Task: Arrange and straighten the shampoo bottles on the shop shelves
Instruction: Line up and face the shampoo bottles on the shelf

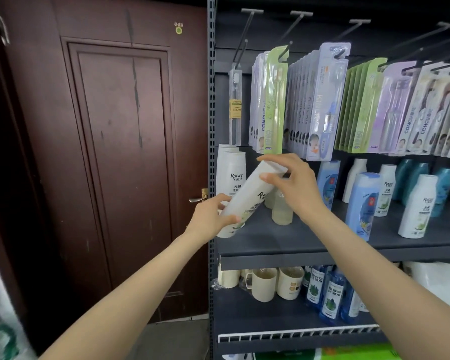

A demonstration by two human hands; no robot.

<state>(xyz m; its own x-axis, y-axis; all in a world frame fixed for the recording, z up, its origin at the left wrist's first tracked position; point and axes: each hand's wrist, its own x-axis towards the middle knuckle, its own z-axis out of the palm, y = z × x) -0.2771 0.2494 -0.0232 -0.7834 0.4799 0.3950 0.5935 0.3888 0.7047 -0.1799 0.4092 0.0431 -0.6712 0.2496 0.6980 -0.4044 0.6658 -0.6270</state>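
While both hands work at the left end of the dark shelf (283,245), a white shampoo bottle (247,196) is held tilted, cap end up to the right, base down to the left, off the shelf surface. Left hand (211,216) grips its lower end, fingers curled round the base. Right hand (294,183) pinches the cap end between thumb and fingers. Behind it, a second white bottle (230,170) of the same brand stands upright against the shelf's left post (211,126). Just beside the right hand, a small translucent bottle (282,211) stands on the shelf; its contents look pale and cloudy.

Further right on the same shelf: a light blue bottle (363,206) upright near the front, another white bottle (417,206) near it, teal bottles (413,180) behind.

Above, toothbrush packs (320,100) hang on hooks. Shelf below: cream mugs (263,284), interiors not readable, and blue bottles with green-leaf labels (331,294), liquid showing blue through the walls. A dark red door (115,152) stands left of the unit.
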